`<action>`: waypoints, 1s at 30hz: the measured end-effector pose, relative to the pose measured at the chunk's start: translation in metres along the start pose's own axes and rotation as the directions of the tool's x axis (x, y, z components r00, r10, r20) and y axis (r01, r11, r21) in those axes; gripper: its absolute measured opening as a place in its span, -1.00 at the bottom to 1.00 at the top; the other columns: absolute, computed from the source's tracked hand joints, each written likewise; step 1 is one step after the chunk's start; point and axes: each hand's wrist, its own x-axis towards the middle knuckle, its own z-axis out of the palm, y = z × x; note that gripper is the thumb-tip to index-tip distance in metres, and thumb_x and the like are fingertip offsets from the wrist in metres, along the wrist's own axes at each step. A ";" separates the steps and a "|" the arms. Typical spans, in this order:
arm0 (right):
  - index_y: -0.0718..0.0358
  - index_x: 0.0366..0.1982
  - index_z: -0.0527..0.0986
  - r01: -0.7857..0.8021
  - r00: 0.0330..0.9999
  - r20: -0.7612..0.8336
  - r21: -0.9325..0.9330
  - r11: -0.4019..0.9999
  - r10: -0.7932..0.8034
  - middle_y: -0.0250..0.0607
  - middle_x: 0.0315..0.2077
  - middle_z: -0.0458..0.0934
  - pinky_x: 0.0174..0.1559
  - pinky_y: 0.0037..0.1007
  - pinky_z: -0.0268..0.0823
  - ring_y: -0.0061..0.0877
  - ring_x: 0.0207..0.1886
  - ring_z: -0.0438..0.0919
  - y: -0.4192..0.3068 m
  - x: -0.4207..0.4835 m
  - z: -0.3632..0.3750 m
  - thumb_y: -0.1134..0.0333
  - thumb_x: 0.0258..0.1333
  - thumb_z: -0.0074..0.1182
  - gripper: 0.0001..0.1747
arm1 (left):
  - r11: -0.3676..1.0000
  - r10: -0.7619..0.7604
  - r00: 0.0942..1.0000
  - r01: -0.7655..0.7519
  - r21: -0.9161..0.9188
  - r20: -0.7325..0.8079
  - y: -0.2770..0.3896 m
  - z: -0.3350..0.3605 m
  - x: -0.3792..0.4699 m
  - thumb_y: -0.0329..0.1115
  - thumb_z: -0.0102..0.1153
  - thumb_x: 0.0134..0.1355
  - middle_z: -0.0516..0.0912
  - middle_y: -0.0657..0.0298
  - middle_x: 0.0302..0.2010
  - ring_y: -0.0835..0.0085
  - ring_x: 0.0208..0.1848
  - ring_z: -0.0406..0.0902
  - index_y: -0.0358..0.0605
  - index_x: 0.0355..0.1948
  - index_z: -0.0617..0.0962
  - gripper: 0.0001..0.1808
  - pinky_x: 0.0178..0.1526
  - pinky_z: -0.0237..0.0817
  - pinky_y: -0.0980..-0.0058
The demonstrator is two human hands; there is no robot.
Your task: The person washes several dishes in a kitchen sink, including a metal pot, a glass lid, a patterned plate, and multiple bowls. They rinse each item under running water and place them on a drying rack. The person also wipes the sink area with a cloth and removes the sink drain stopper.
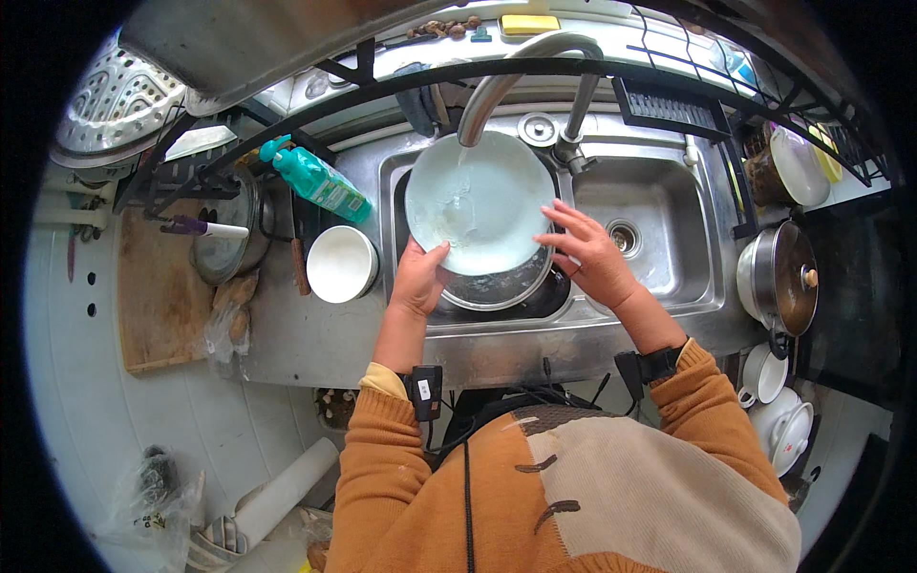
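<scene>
A pale green plate is under the running tap, over the left sink basin. Water falls onto its upper face. My left hand grips the plate's lower left rim, thumb on top and the other fingers hidden beneath. At the right rim, my right hand has its fingers spread, the fingertips at the edge; whether they press on it is unclear. Below the plate, a round dark pan with a pale rim sits in the basin, partly covered.
White bowls, apparently stacked, stand left of the basin near a green pump bottle. To the right are the second basin and a lidded pot. A black metal rack crosses above the sink. A wooden cutting board lies far left.
</scene>
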 end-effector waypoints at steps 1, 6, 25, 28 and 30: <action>-0.01 -0.08 0.57 -0.062 0.996 -0.055 0.055 0.997 0.065 -0.27 0.18 0.42 0.29 -0.21 0.21 -0.27 0.30 0.32 0.003 -0.004 0.002 0.48 -0.02 0.18 -0.60 | 0.999 0.040 0.999 -0.040 0.001 -0.010 0.002 0.003 0.001 -0.59 -0.08 0.26 0.49 0.15 0.13 0.23 0.12 0.50 -0.11 0.25 0.29 -0.49 0.14 0.41 0.18; 0.10 0.06 0.47 -0.281 0.951 -0.054 0.258 0.924 0.304 -0.14 0.08 0.49 -0.05 -0.37 0.45 -0.28 0.01 0.56 0.023 -0.019 0.022 0.45 0.11 0.13 -0.57 | 0.890 0.301 0.953 -0.265 0.372 -0.039 0.026 0.012 -0.001 -0.57 -0.06 0.27 0.49 0.13 0.11 0.33 0.14 0.47 -0.16 0.23 0.29 -0.51 0.13 0.39 0.29; 0.21 0.16 0.34 -0.796 0.559 0.735 0.605 0.002 0.385 -0.17 -0.15 0.59 -0.16 -0.41 0.53 -0.43 -0.13 0.63 -0.013 0.014 0.016 -0.03 0.36 -0.14 -0.45 | 0.913 -0.375 0.927 0.374 0.166 -0.026 0.028 -0.024 -0.065 -0.43 -0.08 0.32 0.44 0.05 0.18 0.22 0.15 0.49 -0.16 0.31 0.21 -0.47 0.04 0.50 0.19; 0.23 0.14 0.36 -0.739 0.663 0.593 0.618 0.269 0.457 -0.26 -0.19 0.59 -0.22 -0.48 0.51 -0.58 -0.18 0.59 -0.010 0.018 -0.003 0.16 0.35 -0.06 -0.57 | 0.947 -0.322 0.943 0.322 0.006 0.081 0.000 -0.016 -0.046 -0.40 -0.08 0.38 0.36 0.10 0.26 0.18 0.23 0.42 -0.07 0.35 0.15 -0.46 0.19 0.38 0.08; 0.23 0.20 0.32 -0.698 0.713 0.502 0.572 0.430 0.490 -0.29 -0.18 0.57 -0.24 -0.50 0.47 -0.65 -0.22 0.55 -0.003 0.021 -0.013 0.29 0.32 -0.04 -0.56 | 0.953 -0.288 0.949 0.297 -0.059 0.128 -0.011 -0.006 -0.026 -0.41 -0.09 0.39 0.35 0.13 0.28 0.19 0.24 0.40 -0.04 0.35 0.14 -0.46 0.24 0.31 0.06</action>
